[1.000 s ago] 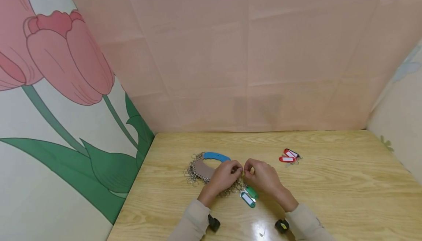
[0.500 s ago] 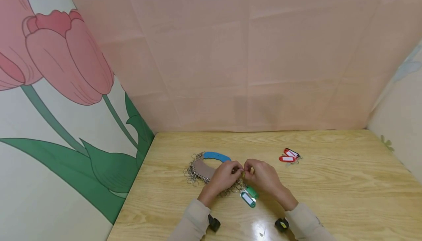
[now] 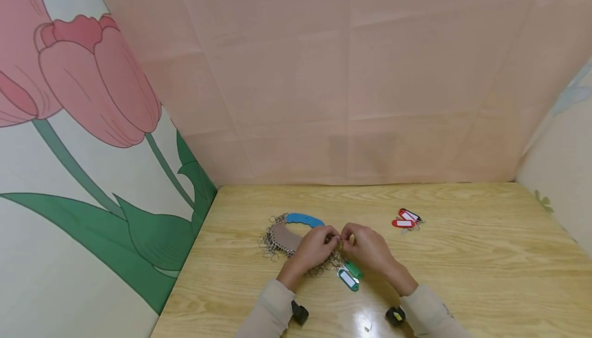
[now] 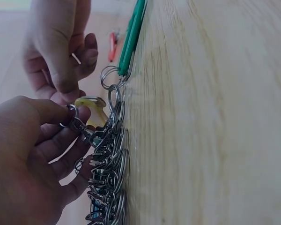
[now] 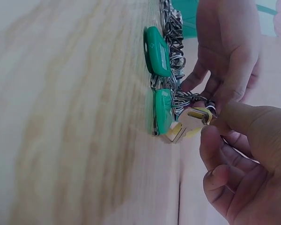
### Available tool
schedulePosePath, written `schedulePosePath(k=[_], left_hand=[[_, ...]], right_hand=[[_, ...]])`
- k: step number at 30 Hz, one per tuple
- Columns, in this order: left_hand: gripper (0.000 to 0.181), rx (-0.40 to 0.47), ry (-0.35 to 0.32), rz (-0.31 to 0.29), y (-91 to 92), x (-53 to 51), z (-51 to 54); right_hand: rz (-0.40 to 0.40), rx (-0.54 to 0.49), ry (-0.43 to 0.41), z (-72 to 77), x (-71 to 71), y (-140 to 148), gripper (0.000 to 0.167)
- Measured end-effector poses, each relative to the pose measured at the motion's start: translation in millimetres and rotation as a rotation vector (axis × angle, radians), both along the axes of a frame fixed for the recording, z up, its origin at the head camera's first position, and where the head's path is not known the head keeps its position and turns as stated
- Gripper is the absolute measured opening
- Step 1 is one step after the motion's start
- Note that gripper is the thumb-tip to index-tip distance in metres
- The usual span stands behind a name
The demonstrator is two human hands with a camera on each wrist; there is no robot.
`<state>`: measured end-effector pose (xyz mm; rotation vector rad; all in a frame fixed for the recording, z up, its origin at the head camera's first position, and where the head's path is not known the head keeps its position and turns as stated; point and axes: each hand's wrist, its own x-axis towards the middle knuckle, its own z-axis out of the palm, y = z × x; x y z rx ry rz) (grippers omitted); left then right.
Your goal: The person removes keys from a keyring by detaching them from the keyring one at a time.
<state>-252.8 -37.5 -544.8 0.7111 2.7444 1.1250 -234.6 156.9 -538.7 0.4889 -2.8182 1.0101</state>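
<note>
The left hand (image 3: 316, 245) pinches, thumb against finger; the right hand (image 3: 368, 245), at its three o'clock, pinches too. The left arm (image 3: 290, 275) slants in from seven o'clock, the right arm (image 3: 402, 279) from five.

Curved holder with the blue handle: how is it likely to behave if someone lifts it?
The holder would probably feel stiff, since it looks flat and smoothly curved. The metal rings along its edge look loose, so they would likely swing. So many may also make it heavy for its size.

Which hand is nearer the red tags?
Right. The right hand is left of the red tags and closer to the person; the left hand is farther left, beyond the right.
</note>
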Motion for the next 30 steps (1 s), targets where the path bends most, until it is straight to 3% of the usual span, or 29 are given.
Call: schedulePosePath(k=[9, 18, 30], left_hand=[[0.019, 0.030, -0.019, -0.007, -1.2, -2.0, -2.4], [0.018, 0.047, -0.013, 0.041, -1.9, -1.8, -1.3], [0.017, 0.072, -0.020, 0.051, -1.6, -0.9, -2.8]], right_hand=[[-0.018, -0.014, -0.059, 1.4, -2.1, -2.9, 0.014], [-0.058, -0.007, -0.059, 4.0, -0.9, -3.4, 0.009], [-0.063, -0.013, -0.108, 4.6, 0.4, -8.5, 0.006]])
